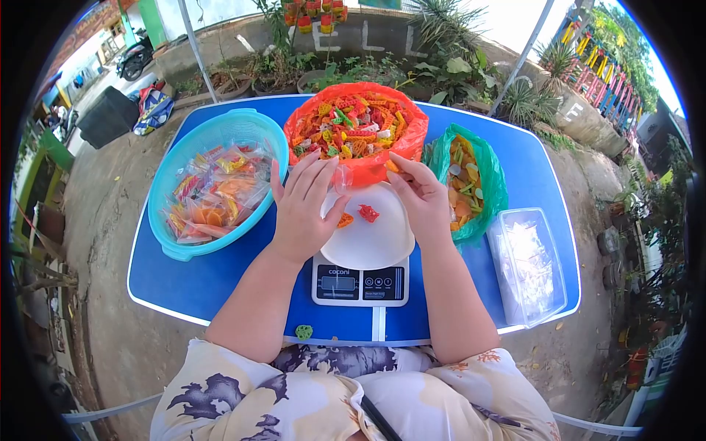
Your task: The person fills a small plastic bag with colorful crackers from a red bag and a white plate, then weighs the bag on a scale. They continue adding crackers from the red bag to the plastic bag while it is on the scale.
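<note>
My left hand [303,202] curves over the left side of a white bowl [368,253], its fingers pointing at the red bag. A small clear plastic bag [348,176] shows between its thumb and forefinger. My right hand [423,195] pinches an orange snack piece [392,167] above the bowl's far right rim. Inside the bowl lie a red snack piece [368,213] and an orange lattice piece [345,220]. Beneath it is a kitchen scale [360,285] marked "coconi". Just beyond my fingers sits a red plastic bag [419,121] full of colourful snacks [353,125].
A turquoise basket [165,228] of filled sachets stands on the left of the blue table [243,294]. To the right are a green bag [494,176] of snacks and a clear box [528,268] of plastic sachets. One green piece [304,332] lies near the front edge.
</note>
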